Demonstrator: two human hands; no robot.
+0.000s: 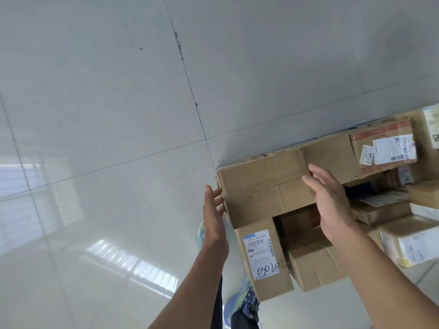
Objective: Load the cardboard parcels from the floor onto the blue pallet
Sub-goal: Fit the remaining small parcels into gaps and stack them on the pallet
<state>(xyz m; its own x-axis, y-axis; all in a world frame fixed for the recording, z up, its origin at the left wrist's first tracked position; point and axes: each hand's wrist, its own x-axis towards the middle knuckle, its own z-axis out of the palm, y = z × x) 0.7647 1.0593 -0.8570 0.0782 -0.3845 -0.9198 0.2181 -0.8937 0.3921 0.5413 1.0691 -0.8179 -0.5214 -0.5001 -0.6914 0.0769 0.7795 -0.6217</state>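
A plain brown cardboard parcel (263, 184) lies on top of a stack of parcels at the right. My left hand (212, 210) is flat against its left side with straight fingers. My right hand (329, 200) lies on its right edge, fingers straight and relaxed. Below it stands a tall parcel with a white label marked 030202 (263, 257). Another brown parcel (313, 260) sits beside that one. Only slivers of blue show under the stack, at its far edge (356, 126) and in a gap between parcels; I cannot tell whether they belong to the pallet.
More labelled parcels crowd the right side, among them a red-printed box (384, 143) and a taped box (411, 241). Glossy grey floor tiles (107, 138) fill the left and top. My shoes (247, 298) show beneath my arms.
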